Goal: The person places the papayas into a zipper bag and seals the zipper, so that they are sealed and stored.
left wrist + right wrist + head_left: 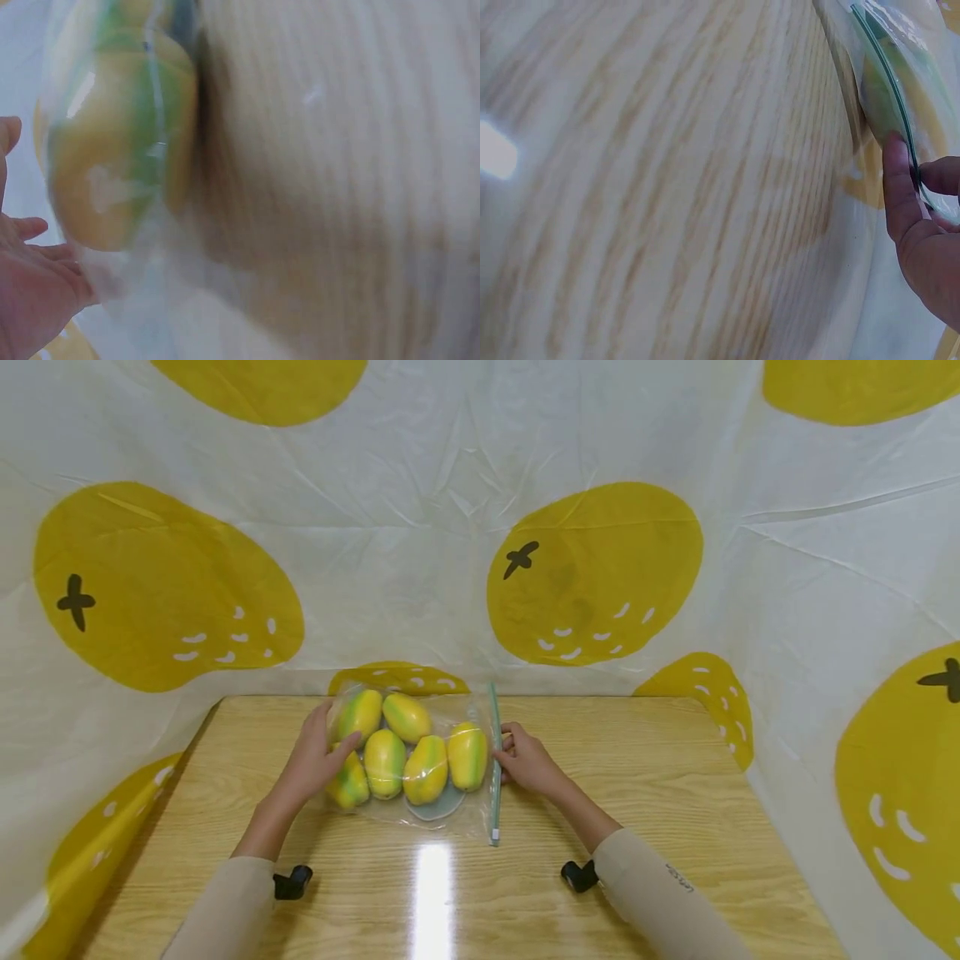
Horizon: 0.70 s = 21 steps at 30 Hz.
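Note:
A clear zip bag [465,822] with a green zip strip [496,777] along its right edge lies on the table, holding several yellow-and-green fruits [386,764] that look like mangoes or small papayas. My left hand [318,752] rests against the bag's left end, thumb over the front beside the fruit; in the left wrist view its fingers [52,255] look fairly straight and touch the plastic. On the other side, my right hand [528,762] pinches the zip edge between thumb and fingers, which shows up close in the right wrist view. A white slider [495,835] sits at the strip's near end.
A pale round shape [437,804] shows through the bag's lower part. The wooden table [600,777] meets a white cloth [405,593] printed with yellow fruit at the back and sides. Bright glare marks the table's near middle.

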Each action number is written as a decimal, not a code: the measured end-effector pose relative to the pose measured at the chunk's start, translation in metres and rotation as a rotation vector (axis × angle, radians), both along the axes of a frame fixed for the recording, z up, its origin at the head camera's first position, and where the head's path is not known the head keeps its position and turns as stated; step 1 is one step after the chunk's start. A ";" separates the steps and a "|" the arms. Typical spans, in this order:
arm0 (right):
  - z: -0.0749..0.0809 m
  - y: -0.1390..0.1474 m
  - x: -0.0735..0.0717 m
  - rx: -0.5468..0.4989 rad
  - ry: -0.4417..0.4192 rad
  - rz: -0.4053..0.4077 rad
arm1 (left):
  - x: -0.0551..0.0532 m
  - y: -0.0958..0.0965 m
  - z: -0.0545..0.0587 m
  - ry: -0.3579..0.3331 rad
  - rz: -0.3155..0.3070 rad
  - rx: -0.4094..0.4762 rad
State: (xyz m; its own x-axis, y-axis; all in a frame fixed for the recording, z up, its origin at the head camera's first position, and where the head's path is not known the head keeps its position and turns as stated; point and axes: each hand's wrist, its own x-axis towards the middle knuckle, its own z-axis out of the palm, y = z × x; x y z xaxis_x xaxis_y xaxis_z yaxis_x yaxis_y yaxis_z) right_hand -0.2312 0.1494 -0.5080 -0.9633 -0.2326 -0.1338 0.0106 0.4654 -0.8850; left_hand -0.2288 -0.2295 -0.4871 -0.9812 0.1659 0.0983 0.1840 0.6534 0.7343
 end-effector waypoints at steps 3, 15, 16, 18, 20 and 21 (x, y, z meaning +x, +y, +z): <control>0.000 0.000 -0.001 0.012 -0.004 -0.001 | -0.001 -0.002 -0.007 -0.043 -0.001 0.032; -0.007 0.002 0.002 -0.061 -0.040 -0.016 | 0.002 -0.006 -0.024 -0.121 -0.013 0.061; -0.007 0.002 0.002 -0.062 -0.036 -0.018 | 0.003 -0.006 -0.024 -0.122 -0.010 0.056; -0.008 0.004 0.001 -0.062 -0.029 -0.024 | 0.003 -0.006 -0.024 -0.120 -0.009 0.051; -0.007 0.008 0.000 -0.050 -0.015 -0.028 | 0.003 -0.003 -0.024 -0.120 -0.016 0.049; -0.007 0.012 0.000 -0.040 -0.011 -0.031 | 0.003 -0.001 -0.024 -0.123 -0.026 0.046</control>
